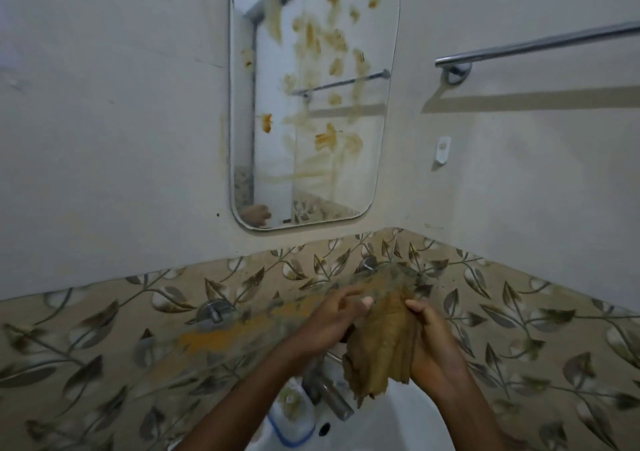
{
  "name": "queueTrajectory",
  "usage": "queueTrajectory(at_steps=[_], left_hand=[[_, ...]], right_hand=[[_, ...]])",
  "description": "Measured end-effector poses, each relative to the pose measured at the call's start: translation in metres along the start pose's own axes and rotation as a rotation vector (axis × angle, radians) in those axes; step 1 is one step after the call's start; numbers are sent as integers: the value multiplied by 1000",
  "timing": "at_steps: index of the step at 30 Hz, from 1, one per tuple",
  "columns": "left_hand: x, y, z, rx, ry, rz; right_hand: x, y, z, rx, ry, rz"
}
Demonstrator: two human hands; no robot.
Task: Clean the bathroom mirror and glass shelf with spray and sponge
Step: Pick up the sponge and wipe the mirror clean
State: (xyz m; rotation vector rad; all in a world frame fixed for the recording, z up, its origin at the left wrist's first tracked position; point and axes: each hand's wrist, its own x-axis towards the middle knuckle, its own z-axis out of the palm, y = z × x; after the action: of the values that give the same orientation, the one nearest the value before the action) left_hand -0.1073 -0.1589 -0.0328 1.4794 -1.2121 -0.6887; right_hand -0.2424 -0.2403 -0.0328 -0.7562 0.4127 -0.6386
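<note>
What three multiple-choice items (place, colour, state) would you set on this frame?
1. Where is the cloth held? A over the sink; B on the floor; C in a bucket.
2. What colour are the smears on the mirror? A blue; B orange-brown; C black.
3. What are the hands doing? A both empty; B one holds a bottle; C left hand and right hand both grip the cloth.
Key: 1 A, the white basin lies under it; 2 B, orange-brown blotches cover the glass; 3 C, fingers of both curl round it.
</note>
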Motion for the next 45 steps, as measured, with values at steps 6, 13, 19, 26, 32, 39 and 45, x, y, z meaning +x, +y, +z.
queueTrajectory(at_steps=[6,13,19,26,32,39,45], left_hand=[[-20,22,-49,-129,-33,15],[-34,73,-108,95,-32,148],[-20,68,-126,559,88,257],[6,111,-210,1439,924,648],[32,147,-282,2040,758,536],[39,139,-287,2192,747,540],[43,138,-289,2182,797,644]], right_hand=[[4,-1,42,-41,-186,12],[10,8,62,-210,-417,60],[25,31,78,-74,-334,-43],[48,34,99,228,-132,-134],[89,59,187,-419,196,-829],[167,102,243,-1065,447,-1262],[189,114,220,-1311,332,-1379]])
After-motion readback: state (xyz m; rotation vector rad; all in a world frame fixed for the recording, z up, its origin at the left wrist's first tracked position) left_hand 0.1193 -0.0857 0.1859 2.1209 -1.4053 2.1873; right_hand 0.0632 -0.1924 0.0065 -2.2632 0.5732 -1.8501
